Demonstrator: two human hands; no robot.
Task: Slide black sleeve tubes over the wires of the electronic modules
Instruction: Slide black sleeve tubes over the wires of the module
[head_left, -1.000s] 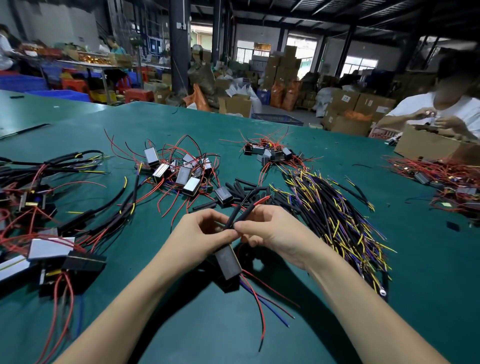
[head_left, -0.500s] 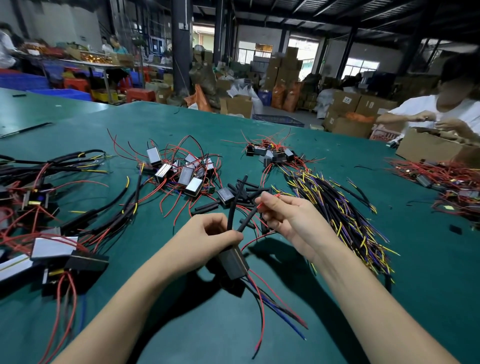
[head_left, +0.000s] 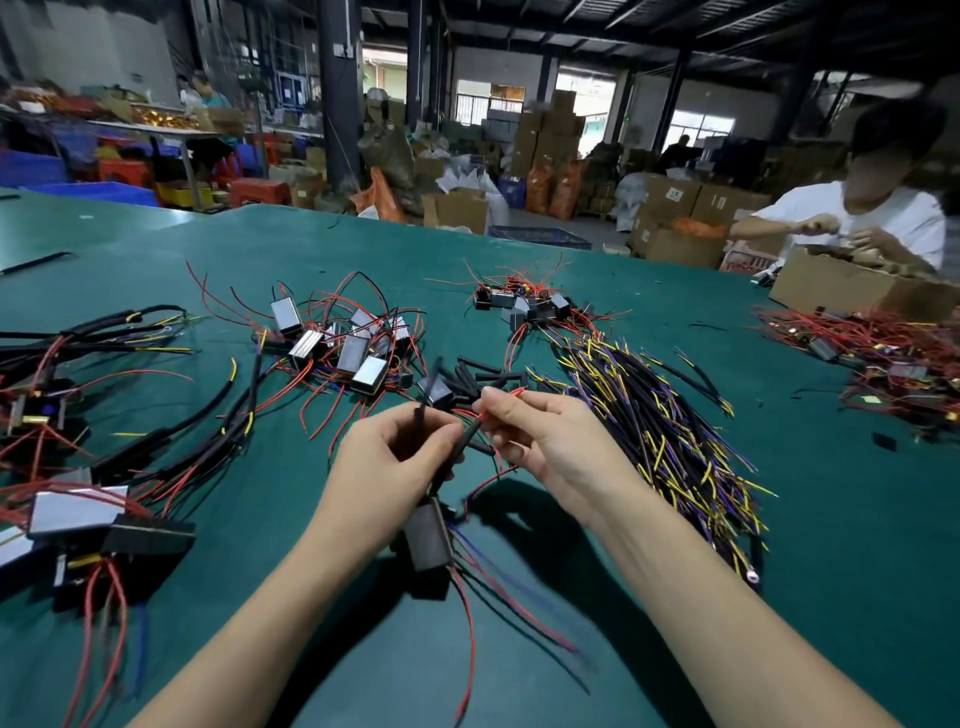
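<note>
Two bare forearms rise from the bottom edge of the view toward the middle of the green table (head_left: 779, 519). No sleeve, cuff, glove, watch, bracelet or ring shows on either arm (whatever is worn higher up lies outside the view). The left hand (head_left: 384, 462) and the right hand (head_left: 550, 441) are likewise uncovered, with slim fingers and short, plain, unpainted fingernails. Both wrists, nearer the table's front edge than the hands, are unmarked and slightly blurred.
</note>
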